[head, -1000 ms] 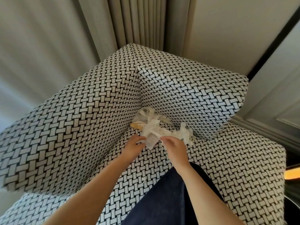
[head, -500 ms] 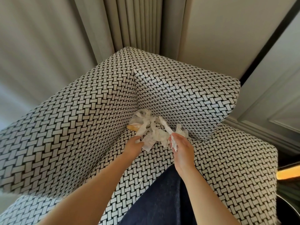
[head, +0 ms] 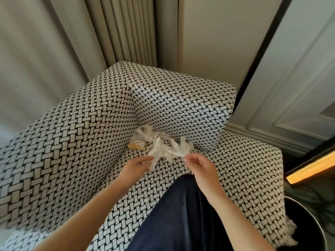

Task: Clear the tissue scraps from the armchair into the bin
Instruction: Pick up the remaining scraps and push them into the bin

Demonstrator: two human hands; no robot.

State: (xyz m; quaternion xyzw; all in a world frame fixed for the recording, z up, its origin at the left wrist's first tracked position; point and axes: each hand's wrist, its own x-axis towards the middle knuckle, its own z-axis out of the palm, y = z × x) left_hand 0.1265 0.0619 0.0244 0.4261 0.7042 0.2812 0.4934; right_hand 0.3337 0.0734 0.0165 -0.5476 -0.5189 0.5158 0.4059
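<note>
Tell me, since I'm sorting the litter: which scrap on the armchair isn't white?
The tan scrap in the corner of the armchair, left of the white tissue scraps; every other scrap is white.

A pleated beige curtain [head: 126, 29] is seen well beyond the left hand [head: 135, 166]. A white panelled wall [head: 299, 87] and an orange-lit strip [head: 311, 167] are seen right of the right hand [head: 201, 165]. A dark blue trouser leg [head: 181, 214] is seen just below it.
</note>
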